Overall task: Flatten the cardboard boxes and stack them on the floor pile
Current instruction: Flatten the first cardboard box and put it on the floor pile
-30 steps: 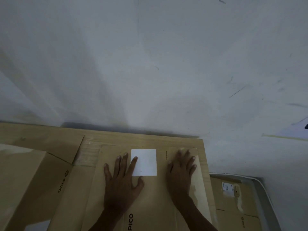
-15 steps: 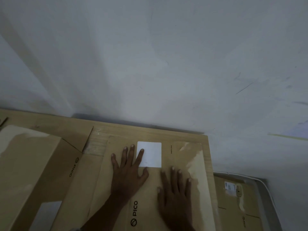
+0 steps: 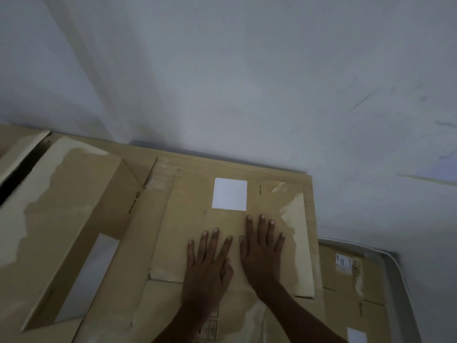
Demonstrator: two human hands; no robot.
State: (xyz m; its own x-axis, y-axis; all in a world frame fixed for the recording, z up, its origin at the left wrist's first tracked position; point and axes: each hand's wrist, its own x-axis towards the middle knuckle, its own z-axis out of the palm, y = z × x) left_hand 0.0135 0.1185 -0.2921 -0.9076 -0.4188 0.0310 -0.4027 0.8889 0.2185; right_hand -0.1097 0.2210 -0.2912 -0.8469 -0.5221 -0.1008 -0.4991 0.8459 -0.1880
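Observation:
A flattened brown cardboard box (image 3: 197, 214) with a white label (image 3: 230, 197) lies on top of a pile of flat cardboard (image 3: 312, 199) against the white wall. My left hand (image 3: 210, 266) and my right hand (image 3: 263, 253) rest palm-down, side by side, on this flat box just below the label, fingers spread and holding nothing. To the left, an unflattened brown box (image 3: 61, 219) with a PICO mark sits tilted beside the pile.
The white wall (image 3: 247, 82) rises right behind the pile. At the lower right, more cardboard boxes with labels (image 3: 351, 288) lie lower down, edged by a grey rim (image 3: 395, 268). A dark open gap of another box (image 3: 17, 174) shows at far left.
Both hands slid back toward me along the flat box, off the white label, and now lie side by side. The view shifted, showing more of the left box.

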